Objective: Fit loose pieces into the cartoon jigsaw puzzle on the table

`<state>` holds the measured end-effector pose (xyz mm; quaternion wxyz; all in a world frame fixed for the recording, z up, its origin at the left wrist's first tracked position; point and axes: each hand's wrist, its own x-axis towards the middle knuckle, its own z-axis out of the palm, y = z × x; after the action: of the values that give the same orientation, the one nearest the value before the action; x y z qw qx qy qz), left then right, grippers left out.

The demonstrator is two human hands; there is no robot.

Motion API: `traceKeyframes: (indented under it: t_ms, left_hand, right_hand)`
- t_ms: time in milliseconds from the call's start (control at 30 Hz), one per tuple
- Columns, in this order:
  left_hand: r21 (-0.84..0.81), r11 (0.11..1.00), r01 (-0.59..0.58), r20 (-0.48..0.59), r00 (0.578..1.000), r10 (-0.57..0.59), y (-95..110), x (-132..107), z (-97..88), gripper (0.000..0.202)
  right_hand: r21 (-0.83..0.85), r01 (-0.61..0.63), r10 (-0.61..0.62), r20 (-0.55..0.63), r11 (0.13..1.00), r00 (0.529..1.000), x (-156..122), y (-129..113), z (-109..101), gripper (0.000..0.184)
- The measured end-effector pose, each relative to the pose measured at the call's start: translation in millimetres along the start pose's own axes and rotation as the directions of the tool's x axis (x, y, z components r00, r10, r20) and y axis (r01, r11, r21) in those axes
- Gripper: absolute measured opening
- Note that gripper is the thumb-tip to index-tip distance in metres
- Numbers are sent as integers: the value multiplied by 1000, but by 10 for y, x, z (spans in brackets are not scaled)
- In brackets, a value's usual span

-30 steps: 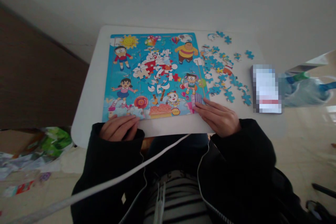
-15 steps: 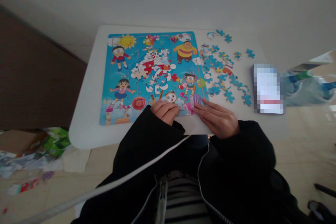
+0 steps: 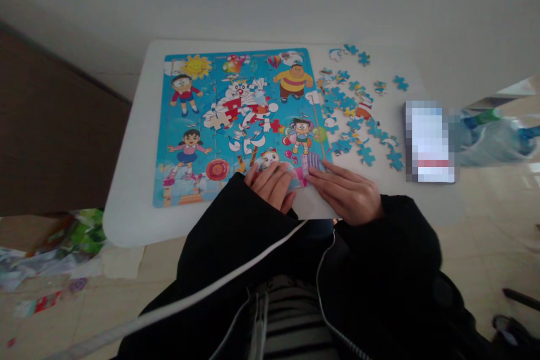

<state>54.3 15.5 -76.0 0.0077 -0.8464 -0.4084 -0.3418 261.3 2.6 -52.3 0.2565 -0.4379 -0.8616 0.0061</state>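
Observation:
A blue cartoon jigsaw puzzle [image 3: 192, 115] lies flat on the white table [image 3: 130, 180], its middle made up of red, white and blue pieces. My left hand [image 3: 272, 183] rests on the puzzle's near edge, fingers stretched out below a round white face with a red band. At the near right corner my right hand [image 3: 348, 188] touches the board beside a purple striped part, its fingers straight and lying close together. No piece shows in either hand. Right of the board, several loose puzzle pieces [image 3: 366, 153] are heaped and scattered.
A phone [image 3: 432, 143] with a blurred screen lies at the table's right side, near a clear plastic bag [image 3: 500, 138]. Behind the table rises a pale wall. A white cable [image 3: 219, 275] crosses in front of me. Cardboard and wrappers [image 3: 86, 230] lie on the floor at left.
My left hand's fingers have flattened and spread on the puzzle, and its thumb now shows. The right hand stays at the corner. The whole view has shifted slightly.

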Motion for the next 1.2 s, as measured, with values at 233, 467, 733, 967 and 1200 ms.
traceKeyframes:
  t_ms: [233,467,733,967,1200]
  left_hand:
    - [57,995,-81,34,996,79,-32,-56,-7,36]
    - [66,991,-113,3,994,113,-89,-90,24,37]
    - [206,933,-294,-49,950,309,-265,-119,104,40]
    - [167,964,-207,-67,973,221,-203,-142,8,35]
    - [162,986,-35,-38,998,42,-149,-255,-155,34]
  right_hand:
    - [-5,-40,40,28,999,999,13,-24,-1,27]
    - [-6,-45,45,-15,999,999,19,-34,22,26]
    - [22,-25,26,-76,999,997,8,-50,76,24]
    - [24,-274,274,-126,962,953,49,373,-233,27]
    - [-204,-377,415,196,903,888,228,942,-381,40]
